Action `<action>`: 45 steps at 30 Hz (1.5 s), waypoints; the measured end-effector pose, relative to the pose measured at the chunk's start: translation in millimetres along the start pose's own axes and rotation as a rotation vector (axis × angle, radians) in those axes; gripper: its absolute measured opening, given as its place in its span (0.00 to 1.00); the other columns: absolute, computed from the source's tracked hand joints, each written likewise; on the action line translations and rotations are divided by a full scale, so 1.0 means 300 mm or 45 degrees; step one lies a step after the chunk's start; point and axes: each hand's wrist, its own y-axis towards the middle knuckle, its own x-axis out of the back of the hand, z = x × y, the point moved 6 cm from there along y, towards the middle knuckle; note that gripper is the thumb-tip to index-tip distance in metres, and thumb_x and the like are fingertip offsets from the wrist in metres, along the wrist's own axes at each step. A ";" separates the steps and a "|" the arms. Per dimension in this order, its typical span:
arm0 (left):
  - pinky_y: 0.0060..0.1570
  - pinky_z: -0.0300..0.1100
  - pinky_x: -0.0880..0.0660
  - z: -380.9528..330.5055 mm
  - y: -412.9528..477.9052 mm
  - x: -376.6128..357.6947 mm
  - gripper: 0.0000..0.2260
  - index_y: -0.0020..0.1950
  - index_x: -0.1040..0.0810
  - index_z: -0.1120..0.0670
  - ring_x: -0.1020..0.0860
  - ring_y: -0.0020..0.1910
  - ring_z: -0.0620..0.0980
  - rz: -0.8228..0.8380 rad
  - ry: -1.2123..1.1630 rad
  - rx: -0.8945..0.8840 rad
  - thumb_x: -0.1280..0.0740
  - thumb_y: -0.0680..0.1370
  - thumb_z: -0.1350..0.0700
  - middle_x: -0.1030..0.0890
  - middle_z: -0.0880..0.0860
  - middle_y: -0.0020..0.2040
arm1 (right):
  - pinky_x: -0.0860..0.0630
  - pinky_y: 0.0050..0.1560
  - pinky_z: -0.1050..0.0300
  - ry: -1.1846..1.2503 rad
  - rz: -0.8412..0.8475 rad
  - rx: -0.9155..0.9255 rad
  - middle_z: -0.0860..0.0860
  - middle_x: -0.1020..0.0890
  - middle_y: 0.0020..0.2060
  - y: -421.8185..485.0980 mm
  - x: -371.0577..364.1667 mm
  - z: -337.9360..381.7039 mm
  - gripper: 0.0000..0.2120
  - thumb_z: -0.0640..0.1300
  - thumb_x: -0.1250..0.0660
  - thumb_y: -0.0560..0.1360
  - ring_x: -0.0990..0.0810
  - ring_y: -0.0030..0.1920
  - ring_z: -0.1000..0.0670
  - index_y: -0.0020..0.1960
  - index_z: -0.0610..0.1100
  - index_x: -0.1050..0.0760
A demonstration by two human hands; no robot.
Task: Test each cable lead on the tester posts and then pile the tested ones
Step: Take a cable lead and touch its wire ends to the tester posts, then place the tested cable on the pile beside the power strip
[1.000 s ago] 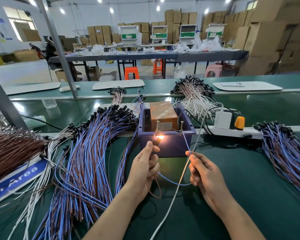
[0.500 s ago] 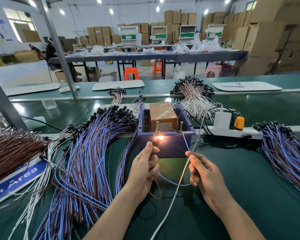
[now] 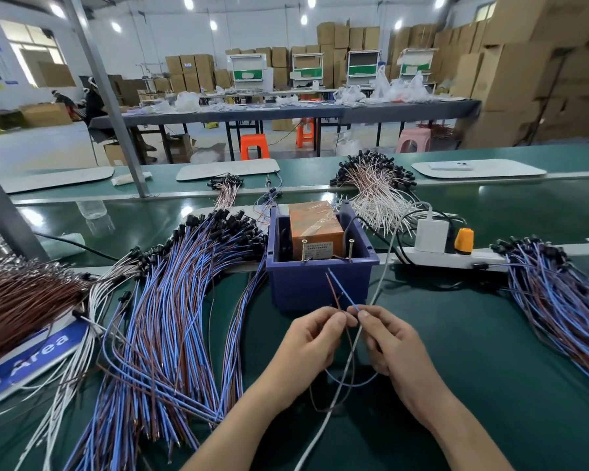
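Note:
A blue bin (image 3: 320,283) holds an orange tester box (image 3: 315,226) with two brass posts (image 3: 350,248) at its front wall. My left hand (image 3: 312,341) and my right hand (image 3: 391,338) meet just in front of the bin. Together they pinch one cable lead (image 3: 340,292), whose brown and blue wire ends stick up clear of the posts. The rest of the lead loops down between my wrists. A big pile of blue and brown leads (image 3: 170,317) lies to the left. A second such pile (image 3: 558,300) lies at the right.
A white power strip (image 3: 456,258) with a charger and an orange plug sits right of the bin, and a white cord (image 3: 337,392) crosses between my hands. Brown wires (image 3: 21,300) lie far left. White leads (image 3: 374,195) are heaped behind the bin.
The lead's ends have come off the posts and the small lamp glow by my left hand is gone. Both hands moved together in front of the bin.

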 end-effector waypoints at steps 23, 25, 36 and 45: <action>0.30 0.39 0.33 0.012 0.001 -0.005 0.16 0.42 0.19 0.48 0.31 0.29 0.44 -0.137 0.288 -0.099 0.38 0.82 0.42 0.27 0.45 0.29 | 0.38 0.24 0.67 -0.083 0.111 0.029 0.56 0.30 0.28 -0.017 -0.019 0.015 0.13 0.59 0.34 0.78 0.36 0.25 0.57 0.47 0.51 0.18; 0.34 0.38 0.32 0.009 -0.002 -0.004 0.16 0.45 0.17 0.47 0.29 0.32 0.45 -0.132 0.290 -0.113 0.41 0.85 0.46 0.25 0.48 0.31 | 0.38 0.23 0.64 0.053 -0.079 -0.056 0.53 0.29 0.29 -0.010 0.013 0.015 0.12 0.56 0.35 0.79 0.35 0.25 0.56 0.43 0.51 0.19; 0.47 0.34 0.27 -0.075 -0.061 -0.030 0.21 0.71 0.28 0.38 0.21 0.49 0.50 -0.119 0.675 -0.578 0.43 0.83 0.59 0.19 0.45 0.57 | 0.21 0.33 0.60 1.004 -0.677 -0.066 0.52 0.28 0.27 -0.046 0.282 0.057 0.13 0.46 0.46 0.86 0.26 0.26 0.54 0.48 0.45 0.27; 0.52 0.32 0.26 -0.242 0.081 -0.103 0.13 0.60 0.20 0.44 0.19 0.52 0.42 0.038 0.647 -0.427 0.39 0.81 0.56 0.14 0.43 0.50 | 0.17 0.35 0.54 0.680 -0.812 0.032 0.44 0.14 0.39 -0.223 0.504 0.088 0.12 0.48 0.45 0.85 0.13 0.38 0.45 0.50 0.43 0.28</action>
